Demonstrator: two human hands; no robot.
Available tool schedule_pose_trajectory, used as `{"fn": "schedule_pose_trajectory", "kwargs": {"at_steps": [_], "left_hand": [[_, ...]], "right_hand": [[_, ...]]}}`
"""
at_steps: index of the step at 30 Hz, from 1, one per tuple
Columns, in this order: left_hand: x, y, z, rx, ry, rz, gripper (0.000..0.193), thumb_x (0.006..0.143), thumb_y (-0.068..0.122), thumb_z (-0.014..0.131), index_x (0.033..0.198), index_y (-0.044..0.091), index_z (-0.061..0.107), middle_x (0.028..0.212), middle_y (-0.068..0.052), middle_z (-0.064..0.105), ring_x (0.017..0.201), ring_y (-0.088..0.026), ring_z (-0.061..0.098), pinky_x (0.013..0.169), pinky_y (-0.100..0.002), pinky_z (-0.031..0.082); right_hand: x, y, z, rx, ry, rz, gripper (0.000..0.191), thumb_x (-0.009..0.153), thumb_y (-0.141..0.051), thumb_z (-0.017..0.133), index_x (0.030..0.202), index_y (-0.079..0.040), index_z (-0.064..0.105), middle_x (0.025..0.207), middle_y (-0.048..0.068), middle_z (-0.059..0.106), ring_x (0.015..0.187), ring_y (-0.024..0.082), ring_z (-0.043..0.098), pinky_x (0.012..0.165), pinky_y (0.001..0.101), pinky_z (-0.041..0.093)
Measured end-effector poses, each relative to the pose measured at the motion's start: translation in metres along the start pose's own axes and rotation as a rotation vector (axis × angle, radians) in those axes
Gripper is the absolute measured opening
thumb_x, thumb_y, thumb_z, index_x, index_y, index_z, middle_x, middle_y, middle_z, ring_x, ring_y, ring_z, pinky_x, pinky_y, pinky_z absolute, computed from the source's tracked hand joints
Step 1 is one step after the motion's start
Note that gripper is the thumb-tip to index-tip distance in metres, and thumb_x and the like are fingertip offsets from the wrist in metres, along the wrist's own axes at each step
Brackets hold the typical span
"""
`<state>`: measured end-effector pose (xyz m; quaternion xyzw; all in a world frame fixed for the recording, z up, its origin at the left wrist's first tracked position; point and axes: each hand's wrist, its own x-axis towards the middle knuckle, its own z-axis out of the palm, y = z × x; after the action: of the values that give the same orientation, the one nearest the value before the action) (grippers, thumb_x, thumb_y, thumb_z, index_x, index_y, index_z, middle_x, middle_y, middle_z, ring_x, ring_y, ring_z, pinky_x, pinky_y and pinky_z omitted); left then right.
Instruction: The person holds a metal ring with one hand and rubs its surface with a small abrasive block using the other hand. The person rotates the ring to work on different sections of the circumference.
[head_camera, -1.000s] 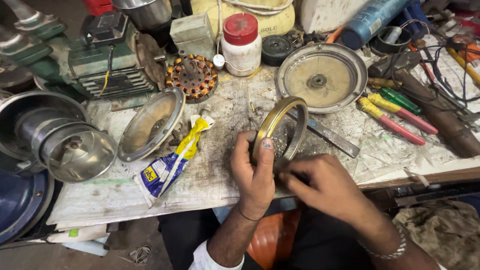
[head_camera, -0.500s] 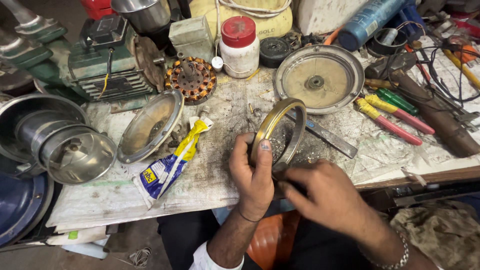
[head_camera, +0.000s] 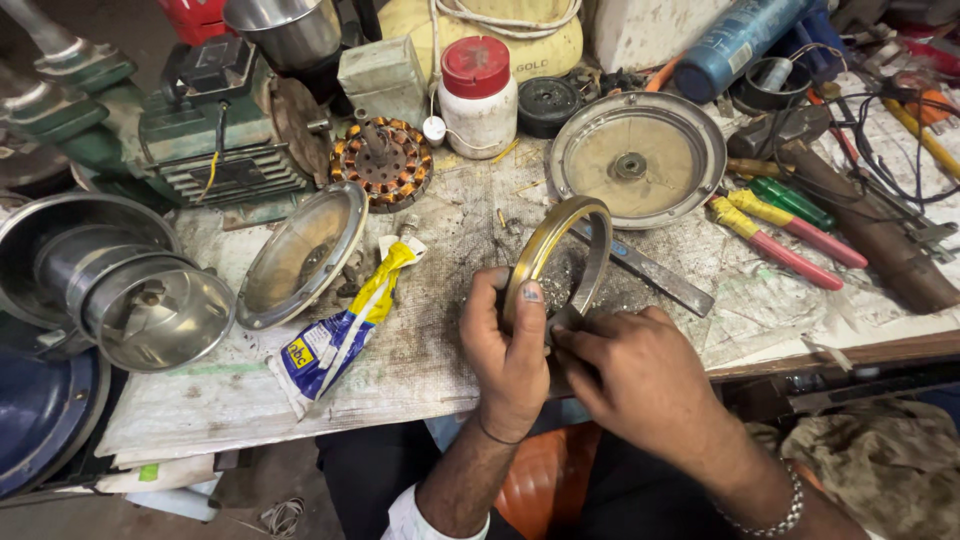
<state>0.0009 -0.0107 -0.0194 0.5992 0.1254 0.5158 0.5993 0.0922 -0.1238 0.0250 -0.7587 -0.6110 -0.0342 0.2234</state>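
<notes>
A brass-coloured metal ring (head_camera: 556, 232) stands on edge above the workbench, tilted toward me. My left hand (head_camera: 508, 350) grips its near left rim, thumb pressed on the outer band. My right hand (head_camera: 635, 375) closes on the ring's lower edge from the right, fingers curled against it; whether a small tool is pinched there is hidden. A flat metal bar (head_camera: 655, 272) lies on the bench just behind the ring.
Round metal cover plate (head_camera: 638, 160) at the back. Copper-wound stator (head_camera: 384, 162), white jar with red lid (head_camera: 478, 97), green motor (head_camera: 215, 130), shiny housings (head_camera: 130, 290), dished cover (head_camera: 303, 252), yellow-blue tube (head_camera: 340, 335), screwdrivers (head_camera: 785, 225) on the right.
My right hand has shifted slightly left along the ring's lower edge. The ring and my left hand have stayed in about the same place.
</notes>
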Motion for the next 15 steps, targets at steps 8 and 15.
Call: {"fn": "schedule_pose_trajectory", "kwargs": {"at_steps": [8,15], "left_hand": [[0.001,0.0,-0.001,0.057,0.009,0.014,0.016,0.105,0.019,0.06,0.104,0.004,0.057,0.076,0.006,0.05,0.065,-0.003,0.043,0.056,-0.024,0.037],[0.0,-0.003,-0.003,0.074,0.016,0.019,0.015,0.105,0.018,0.06,0.104,0.003,0.057,0.076,0.006,0.049,0.068,-0.003,0.042,0.058,-0.024,0.037]], "right_hand": [[0.006,0.001,-0.009,0.043,-0.172,0.097,0.03,0.078,-0.026,0.072,0.103,-0.011,0.08,0.083,0.011,0.073,0.075,0.03,0.07,0.071,0.0453,0.053],[0.008,0.003,-0.013,0.104,-0.14,0.033,0.03,0.078,-0.027,0.073,0.101,-0.008,0.079,0.084,0.013,0.074,0.08,0.033,0.07,0.072,0.0477,0.054]]}}
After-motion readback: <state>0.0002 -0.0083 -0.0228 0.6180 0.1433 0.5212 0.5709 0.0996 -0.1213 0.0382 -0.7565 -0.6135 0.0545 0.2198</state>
